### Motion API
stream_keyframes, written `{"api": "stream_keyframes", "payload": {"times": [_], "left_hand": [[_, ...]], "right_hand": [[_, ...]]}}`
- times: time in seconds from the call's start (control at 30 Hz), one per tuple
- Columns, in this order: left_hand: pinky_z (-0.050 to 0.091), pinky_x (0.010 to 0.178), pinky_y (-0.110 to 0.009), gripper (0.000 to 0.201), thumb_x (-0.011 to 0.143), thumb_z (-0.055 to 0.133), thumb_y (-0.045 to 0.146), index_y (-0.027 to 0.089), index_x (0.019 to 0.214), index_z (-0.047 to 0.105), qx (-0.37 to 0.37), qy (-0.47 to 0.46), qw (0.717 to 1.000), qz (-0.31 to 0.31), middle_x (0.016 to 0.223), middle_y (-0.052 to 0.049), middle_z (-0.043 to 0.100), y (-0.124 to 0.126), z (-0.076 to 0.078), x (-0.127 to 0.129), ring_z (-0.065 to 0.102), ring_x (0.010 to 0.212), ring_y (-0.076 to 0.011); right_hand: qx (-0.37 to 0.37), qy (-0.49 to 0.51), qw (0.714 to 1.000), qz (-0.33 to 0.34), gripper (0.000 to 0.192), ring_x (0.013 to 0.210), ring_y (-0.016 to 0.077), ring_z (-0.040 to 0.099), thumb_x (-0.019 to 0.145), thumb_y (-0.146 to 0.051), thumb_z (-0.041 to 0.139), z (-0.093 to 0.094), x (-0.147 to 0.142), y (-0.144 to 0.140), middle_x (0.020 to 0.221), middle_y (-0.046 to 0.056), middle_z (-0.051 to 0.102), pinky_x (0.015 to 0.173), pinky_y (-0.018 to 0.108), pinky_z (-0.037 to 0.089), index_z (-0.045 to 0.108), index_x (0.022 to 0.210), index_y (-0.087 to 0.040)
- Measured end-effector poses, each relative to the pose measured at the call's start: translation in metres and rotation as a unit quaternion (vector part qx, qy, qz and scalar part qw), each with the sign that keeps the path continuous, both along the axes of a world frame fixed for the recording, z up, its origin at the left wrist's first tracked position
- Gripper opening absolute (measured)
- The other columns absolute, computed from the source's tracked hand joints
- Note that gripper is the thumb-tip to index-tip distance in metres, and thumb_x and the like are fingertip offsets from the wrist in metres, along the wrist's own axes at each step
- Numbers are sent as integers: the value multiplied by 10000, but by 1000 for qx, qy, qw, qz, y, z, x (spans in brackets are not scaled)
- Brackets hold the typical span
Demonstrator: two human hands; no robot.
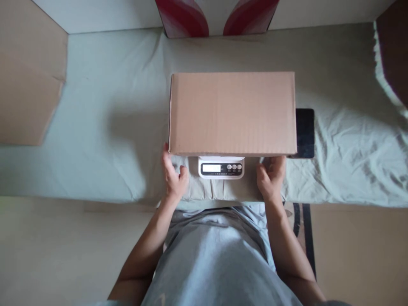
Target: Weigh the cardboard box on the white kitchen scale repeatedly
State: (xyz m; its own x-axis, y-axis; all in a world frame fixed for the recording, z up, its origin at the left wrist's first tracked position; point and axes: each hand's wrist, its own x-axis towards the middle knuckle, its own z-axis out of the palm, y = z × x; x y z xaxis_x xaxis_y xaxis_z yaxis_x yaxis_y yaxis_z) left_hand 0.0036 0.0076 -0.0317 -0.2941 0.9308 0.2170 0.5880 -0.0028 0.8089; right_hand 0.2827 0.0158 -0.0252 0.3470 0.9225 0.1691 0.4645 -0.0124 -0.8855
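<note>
A closed brown cardboard box (232,112) rests over a white digital kitchen scale (221,175), whose lit display and buttons show at the box's near edge. The rest of the scale is hidden beneath it. At the box's near left corner is my left hand (174,176), thumb and fingers apart. My right hand (270,176) is by the near right part of the box, its fingertips partly hidden under the edge. Whether either hand presses on the box is hard to make out. A black phone (305,134) lies at the right, partly covered by the box.
A wrinkled pale green sheet (121,76) covers the surface. Another piece of cardboard (28,76) stands at the far left. Red-patterned panels (188,19) are at the back, and a dark brown object (395,55) is at the far right.
</note>
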Motion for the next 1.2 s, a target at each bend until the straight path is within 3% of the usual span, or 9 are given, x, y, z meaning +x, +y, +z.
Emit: {"api": "stream_keyframes", "payload": {"times": [0.1,0.17,0.37,0.57,0.7,0.87,1.0,1.2], "left_hand": [[332,1194,-411,859,737,500,52,255,1509,182,50,-15,998,-25,1577,-113,333,1,25,6,387,1435,-231],[344,1187,-418,875,739,501,65,273,1513,150,65,-36,996,-45,1594,-97,300,2,40,14,366,1447,-243],[201,1254,-377,876,734,469,29,279,1509,148,28,-74,996,-45,1605,-38,277,19,63,41,226,1510,-214],[143,1267,-370,845,791,507,108,286,1513,107,138,-96,983,-75,1633,-3,186,73,73,45,152,1528,-220],[134,1273,-359,773,843,515,176,317,1506,143,152,-91,981,-85,1617,16,220,120,57,33,164,1527,-207],[245,1236,-383,642,851,499,192,288,1453,296,161,-82,982,-61,1511,-34,404,158,17,19,346,1452,-225],[336,1178,-390,616,810,473,137,213,1411,362,142,-84,986,-39,1407,-92,512,161,-2,20,479,1342,-222],[364,1145,-396,569,843,476,197,160,1404,382,112,-83,989,-45,1384,-155,532,151,-4,20,513,1304,-230]], "right_hand": [[67,63,996,18,600,1259,301,509,733,-448,613,11,-4,-1,1333,87,523,1108,589,372,441,1284,-281],[88,77,993,30,661,1367,308,431,744,-498,609,21,-10,0,1434,68,456,1154,592,321,394,1343,-319],[78,70,990,93,643,1364,295,442,784,-540,569,50,-30,16,1374,52,489,1153,582,342,374,1372,-366],[170,60,977,109,758,1405,297,385,722,-580,596,68,-23,70,1393,5,456,1164,549,332,318,1409,-425],[149,41,982,107,765,1362,293,441,761,-482,556,59,-18,112,1410,6,435,1145,551,352,226,1449,-432],[137,64,982,118,705,1310,262,479,738,-307,545,36,-19,137,1369,14,493,1148,546,349,326,1404,-385],[116,80,984,110,691,1278,269,504,691,-252,557,20,-19,137,1331,34,549,1141,568,351,400,1361,-318],[86,89,988,94,683,1287,251,509,672,-168,538,3,-14,136,1354,44,557,1155,527,346,442,1337,-285]]}}
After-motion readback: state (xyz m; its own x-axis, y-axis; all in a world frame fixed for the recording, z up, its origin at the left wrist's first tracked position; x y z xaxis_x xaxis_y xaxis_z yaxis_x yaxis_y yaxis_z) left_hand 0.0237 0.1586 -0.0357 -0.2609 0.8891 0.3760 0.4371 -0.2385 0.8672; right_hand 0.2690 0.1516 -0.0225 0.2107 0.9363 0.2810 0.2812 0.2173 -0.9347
